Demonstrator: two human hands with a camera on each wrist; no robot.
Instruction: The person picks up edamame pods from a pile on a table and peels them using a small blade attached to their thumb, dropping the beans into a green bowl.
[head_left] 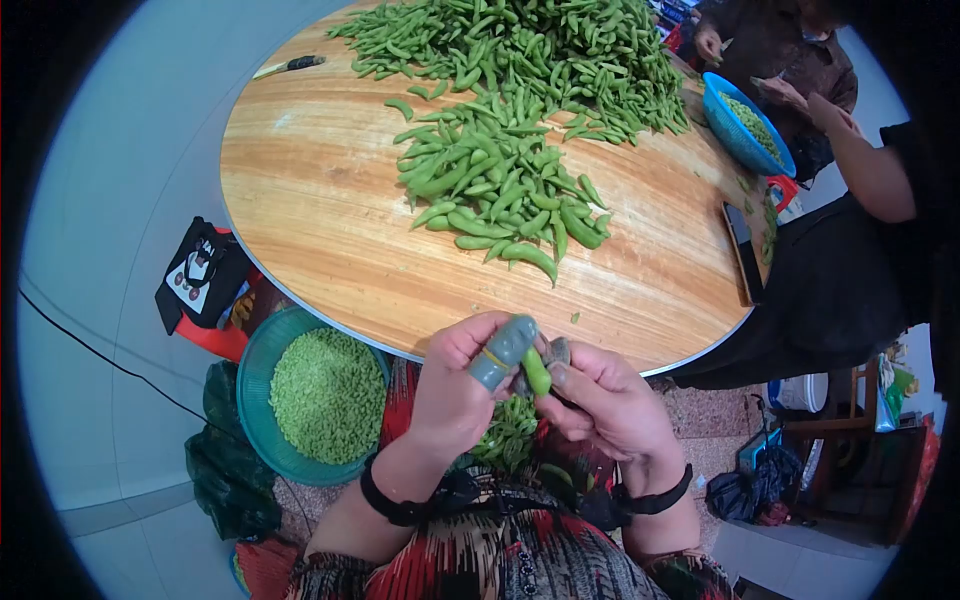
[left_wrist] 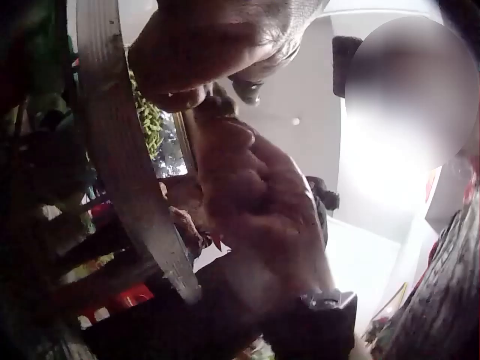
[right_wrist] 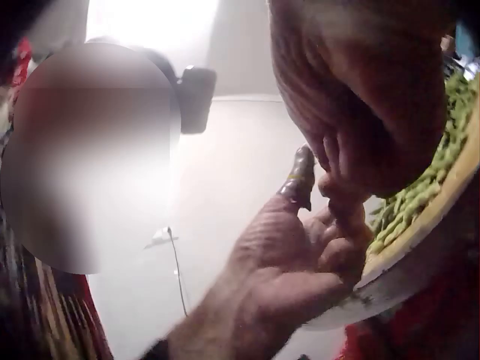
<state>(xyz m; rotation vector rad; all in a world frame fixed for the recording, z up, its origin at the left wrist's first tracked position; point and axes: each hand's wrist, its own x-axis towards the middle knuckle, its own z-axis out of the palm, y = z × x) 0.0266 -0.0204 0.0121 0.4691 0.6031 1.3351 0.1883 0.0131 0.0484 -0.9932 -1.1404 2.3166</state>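
In the head view a green soybean pod (head_left: 537, 373) is held between both hands at the table's near edge. My left hand (head_left: 455, 390) pinches it from the left, its thumb wearing a grey-green cover (head_left: 503, 352) with a yellow band. From the right, my right hand (head_left: 615, 405) grips the pod between thumb and curled fingers. The right wrist view shows the left hand (right_wrist: 289, 277) with its covered thumb raised, below the right hand (right_wrist: 360, 97). A spread of pods (head_left: 490, 185) lies on the round wooden table (head_left: 320, 220) just beyond the hands.
A bigger heap of pods (head_left: 540, 50) covers the far side. Left of my lap, a green basket (head_left: 256, 400) holds shelled beans (head_left: 325, 395). Emptied-looking pods (head_left: 508, 435) lie below my hands. Another person (head_left: 775, 60) works by a blue bowl (head_left: 730, 125); a phone (head_left: 742, 255) lies at the right edge.
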